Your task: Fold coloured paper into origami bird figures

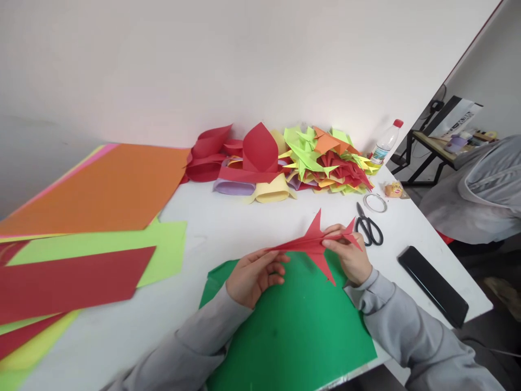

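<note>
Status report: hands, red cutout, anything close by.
Left hand at narrow end of red cutout, right hand pinching spiked end. Cutout held over green sheet. Scissors just beyond right hand.

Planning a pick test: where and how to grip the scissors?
Take the scissors by the right handle loop, probably from the table's right edge: the loops lie toward the person, blades toward the wall, and the right hand crowds their left side.
</note>
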A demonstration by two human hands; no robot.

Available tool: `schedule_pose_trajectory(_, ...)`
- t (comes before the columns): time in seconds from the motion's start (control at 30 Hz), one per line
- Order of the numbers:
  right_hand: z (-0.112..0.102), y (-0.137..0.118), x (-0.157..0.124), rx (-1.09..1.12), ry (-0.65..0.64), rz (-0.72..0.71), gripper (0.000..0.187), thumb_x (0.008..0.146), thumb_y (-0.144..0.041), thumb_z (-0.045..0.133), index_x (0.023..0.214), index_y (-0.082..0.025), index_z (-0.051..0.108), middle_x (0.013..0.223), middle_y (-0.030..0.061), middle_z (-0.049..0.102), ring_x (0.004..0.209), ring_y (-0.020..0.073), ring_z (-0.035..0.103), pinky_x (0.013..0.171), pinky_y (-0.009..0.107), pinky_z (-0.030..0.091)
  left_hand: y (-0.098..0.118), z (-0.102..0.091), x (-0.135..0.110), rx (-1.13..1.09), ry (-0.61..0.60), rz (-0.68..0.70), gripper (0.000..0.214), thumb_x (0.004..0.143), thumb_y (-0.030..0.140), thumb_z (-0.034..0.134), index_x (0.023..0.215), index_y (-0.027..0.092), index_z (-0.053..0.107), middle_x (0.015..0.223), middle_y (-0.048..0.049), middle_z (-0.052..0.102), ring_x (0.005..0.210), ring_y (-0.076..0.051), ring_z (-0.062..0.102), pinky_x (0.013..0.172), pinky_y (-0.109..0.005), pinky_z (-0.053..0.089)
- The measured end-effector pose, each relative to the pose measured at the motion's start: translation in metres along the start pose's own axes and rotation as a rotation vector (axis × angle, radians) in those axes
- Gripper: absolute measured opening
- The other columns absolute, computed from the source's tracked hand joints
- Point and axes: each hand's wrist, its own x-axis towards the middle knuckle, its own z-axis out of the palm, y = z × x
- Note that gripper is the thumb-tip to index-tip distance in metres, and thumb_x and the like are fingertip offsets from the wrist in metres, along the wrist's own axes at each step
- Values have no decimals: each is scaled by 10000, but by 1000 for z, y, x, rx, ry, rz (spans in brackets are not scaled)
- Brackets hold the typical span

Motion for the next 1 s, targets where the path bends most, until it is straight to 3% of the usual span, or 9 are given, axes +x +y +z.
schedule_pose_trajectory(0.13,-5,1,5,-36,139,-50,50,679,-247,793,698,-227,752,867,27,661,807,164,607,716,291,493,1,0,-1,6,7,-5,248,569,235,839,739,98,722,653,-51,696,482,-109,584,411,-208,510)
schedule_pose_trajectory(0.3,-6,3,5,-69,169,-50,83,682,-266,791,679,-206,734,877,37,660,851,181,602,764,306,492,1,0,0,24,-7,0,260,553,246,845,716,93,713,642,-47,686,487,-100,577,427,-205,506)
schedule_pose_trajectory(0.6,-4,2,4,-48,130,-8,107,673,-288,791,709,-199,745,885,37,660,829,178,598,775,313,492,1,1,0,7,-13,38,382,427,266,900,720,105,716,621,-24,671,480,-91,558,432,-208,491)
schedule_pose_trajectory(0.8,2,8,-6,-28,-17,95,107,663,-288,805,711,-208,752,883,31,665,823,165,600,801,303,475,0,1,-3,-46,-7,157,465,537,319,869,941,145,717,629,-10,669,548,-112,598,477,-213,513)
schedule_pose_trajectory(0.93,3,12,-7,-40,-74,121,129,645,-300,818,727,-218,762,877,26,659,824,161,596,803,299,463,-5,-1,1,30,89,150,416,402,299,910,730,120,727,524,-1,632,498,-114,574,486,-236,520)
schedule_pose_trajectory(1.0,2,11,-6,-71,-50,111,144,629,-315,825,712,-217,760,856,19,638,794,153,582,776,292,462,-6,-3,3,96,100,172,394,413,317,902,719,133,737,513,0,631,492,-123,569,486,-249,516)
